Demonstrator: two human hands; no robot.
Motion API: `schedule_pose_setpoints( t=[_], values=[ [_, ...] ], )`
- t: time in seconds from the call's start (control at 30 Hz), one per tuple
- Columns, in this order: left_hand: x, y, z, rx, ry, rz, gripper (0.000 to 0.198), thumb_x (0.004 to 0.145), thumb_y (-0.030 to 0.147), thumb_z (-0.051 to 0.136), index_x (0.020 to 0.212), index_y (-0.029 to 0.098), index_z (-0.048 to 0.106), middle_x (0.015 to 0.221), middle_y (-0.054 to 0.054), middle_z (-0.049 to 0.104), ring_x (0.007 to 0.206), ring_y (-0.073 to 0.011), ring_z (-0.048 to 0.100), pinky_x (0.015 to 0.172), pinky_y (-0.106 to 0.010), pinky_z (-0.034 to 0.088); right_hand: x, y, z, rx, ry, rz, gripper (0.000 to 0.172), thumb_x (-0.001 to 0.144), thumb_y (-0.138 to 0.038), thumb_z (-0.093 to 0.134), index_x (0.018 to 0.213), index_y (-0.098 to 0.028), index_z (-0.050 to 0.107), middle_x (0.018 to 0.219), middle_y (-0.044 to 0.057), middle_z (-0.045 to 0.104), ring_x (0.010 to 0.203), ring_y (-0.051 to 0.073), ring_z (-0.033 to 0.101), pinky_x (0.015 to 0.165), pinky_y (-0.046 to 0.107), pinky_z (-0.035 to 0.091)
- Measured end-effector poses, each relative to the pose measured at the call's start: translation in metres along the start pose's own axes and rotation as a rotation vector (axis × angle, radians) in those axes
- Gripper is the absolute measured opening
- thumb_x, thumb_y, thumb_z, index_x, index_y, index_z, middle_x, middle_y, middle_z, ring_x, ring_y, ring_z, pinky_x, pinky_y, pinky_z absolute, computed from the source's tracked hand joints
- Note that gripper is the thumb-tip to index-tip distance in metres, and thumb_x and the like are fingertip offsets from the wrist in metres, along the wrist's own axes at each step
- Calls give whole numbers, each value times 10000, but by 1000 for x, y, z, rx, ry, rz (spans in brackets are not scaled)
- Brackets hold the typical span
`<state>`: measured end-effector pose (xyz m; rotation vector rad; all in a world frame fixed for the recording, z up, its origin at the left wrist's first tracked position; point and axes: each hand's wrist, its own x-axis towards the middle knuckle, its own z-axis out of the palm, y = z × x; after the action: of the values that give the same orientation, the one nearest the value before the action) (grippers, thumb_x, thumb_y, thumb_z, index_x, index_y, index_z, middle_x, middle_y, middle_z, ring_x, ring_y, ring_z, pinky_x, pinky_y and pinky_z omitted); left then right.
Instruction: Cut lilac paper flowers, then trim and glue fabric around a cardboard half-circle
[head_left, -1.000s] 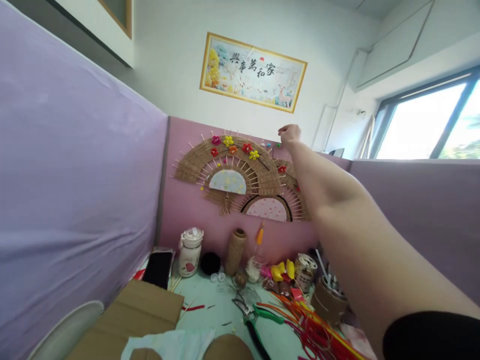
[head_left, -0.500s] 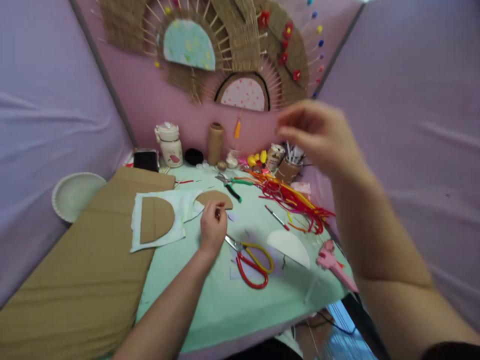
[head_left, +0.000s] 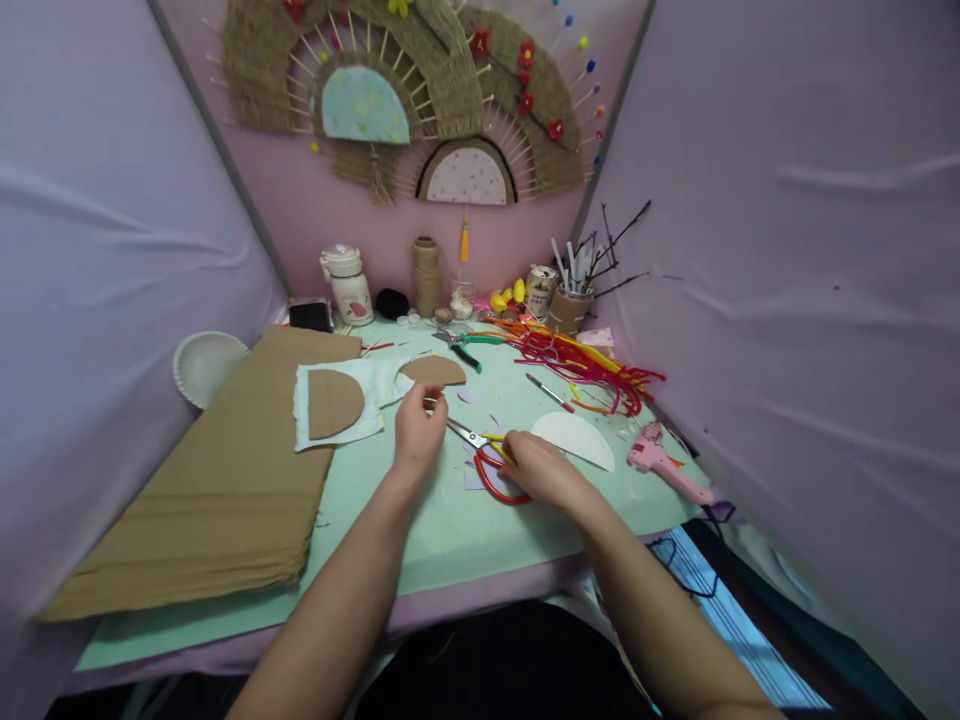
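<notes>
Near the middle of the table lies a pair of scissors with one red and one yellow handle, blades pointing left. My right hand has its fingers closed at the yellow handle. Just left of the blade tips is my left hand, fingers curled into a pinch; anything between them is too small to name. Beyond it rests a cardboard half-circle. Farther left, another cardboard half-circle lies on a pale patterned cloth. A white half-circle sits right of the scissors, and purple scraps lie beneath them.
Large cardboard covers the left side, beside a white bowl. Pliers, a pen and red-orange pipe cleaners lie farther back. A pink glue gun is at right. A twine spool stands at the back.
My right hand has come down from high on the right to the scissors' handle. My left hand stays pinched near the blade tips. The camera view has shifted.
</notes>
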<state>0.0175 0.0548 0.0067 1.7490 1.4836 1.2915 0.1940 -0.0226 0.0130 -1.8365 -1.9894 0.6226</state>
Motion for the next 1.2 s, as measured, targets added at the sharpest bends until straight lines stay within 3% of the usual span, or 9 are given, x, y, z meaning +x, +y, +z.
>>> schedule_pose_setpoints(
  t=[0.23, 0.37, 0.53, 0.63, 0.73, 0.83, 0.93, 1.07, 1.2],
  values=[
    [-3, 2, 1, 71, -158, 73, 130, 789, 221, 475, 874, 194, 570, 848, -41, 633, 786, -178, 596, 733, -312, 460, -3, 21, -38, 375, 57, 62, 129, 746, -301, 587, 799, -186, 612, 625, -17, 587, 536, 130, 500, 471, 218, 344],
    [-14, 7, 2, 111, -403, 173, 274, 658, 303, 684, 911, 213, 630, 943, -53, 632, 915, -223, 585, 830, -344, 453, -13, 30, -54, 603, 214, 119, 231, 741, -406, 578, 833, -193, 585, 650, -17, 568, 509, 121, 473, 441, 223, 347],
    [-23, 13, 8, 294, -766, 309, 751, 642, 345, 736, 1337, 277, 457, 1439, -107, 409, 1304, -327, 358, 1016, -482, 329, -15, 34, -48, 777, 300, 156, 250, 673, -391, 658, 808, -196, 582, 624, -32, 539, 500, 109, 447, 437, 219, 334],
    [-17, 8, 13, 427, -852, 350, 652, 739, 252, 647, 1351, 328, 434, 1486, -70, 370, 1356, -308, 305, 1043, -501, 285, -14, 33, -40, 829, 290, 169, 224, 672, -366, 671, 791, -193, 595, 611, -35, 534, 482, 104, 434, 423, 219, 326],
    [-7, -1, 12, 523, -796, 341, 468, 799, 154, 545, 1225, 349, 553, 1446, -44, 437, 1353, -300, 316, 1059, -550, 222, -12, 33, -33, 862, 283, 183, 226, 679, -370, 675, 799, -192, 603, 584, -46, 522, 448, 98, 411, 409, 224, 330],
    [3, -5, 7, 620, -593, 275, 369, 852, 126, 437, 1137, 280, 613, 1432, -106, 439, 1351, -353, 288, 1039, -629, 144, -9, 35, -28, 891, 287, 187, 243, 664, -370, 692, 803, -194, 599, 599, -47, 529, 437, 92, 407, 400, 223, 329],
    [7, 2, 5, 682, -456, 251, 315, 863, 145, 431, 1079, 237, 640, 1359, -141, 495, 1285, -358, 373, 1010, -580, 235, -9, 36, -26, 923, 304, 184, 249, 664, -365, 693, 816, -199, 587, 618, -42, 538, 442, 92, 416, 393, 220, 326],
    [4, 16, 3, 700, -487, 233, 207, 812, 249, 573, 1004, 217, 646, 1140, -131, 598, 1093, -313, 521, 916, -453, 367, -10, 31, -29, 985, 315, 163, 242, 679, -359, 669, 821, -203, 552, 709, -15, 584, 514, 100, 495, 439, 213, 394],
    [-5, 17, -13, 769, -447, 103, 362, 747, 401, 639, 1000, 145, 597, 998, -166, 589, 972, -333, 552, 788, -402, 420, 1, 16, -35, 1034, 281, 114, 292, 718, -403, 620, 876, -216, 460, 895, 35, 644, 597, 111, 572, 470, 212, 446]
  ],
)
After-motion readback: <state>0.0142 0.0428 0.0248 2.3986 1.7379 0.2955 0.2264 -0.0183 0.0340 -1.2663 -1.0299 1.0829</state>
